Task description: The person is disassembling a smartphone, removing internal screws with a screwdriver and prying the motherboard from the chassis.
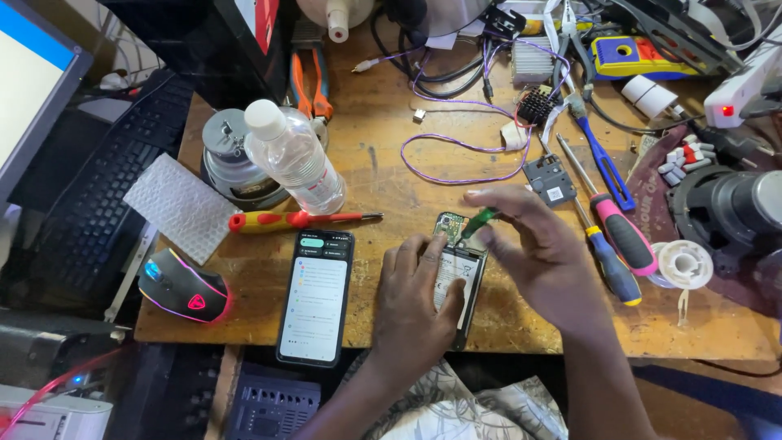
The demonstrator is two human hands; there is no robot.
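Observation:
An opened phone [453, 244] with its back off lies on the wooden bench [383, 163], circuit board and battery showing. My left hand [415, 305] presses flat on its lower half and holds it down. My right hand [533, 253] pinches a small green-handled screwdriver [477, 220], whose tip rests on the board at the phone's top end. A second phone [316, 295] with a lit screen lies just left of my left hand.
A red and yellow screwdriver [293, 220] and a clear plastic bottle [293, 159] lie to the left. A pink-handled screwdriver [623, 232] and a blue-handled one [612, 267] sit to the right beside a solder spool [683, 263]. Also here: a mouse [183, 287], a keyboard [106, 195], purple wire [464, 147], orange pliers [309, 81].

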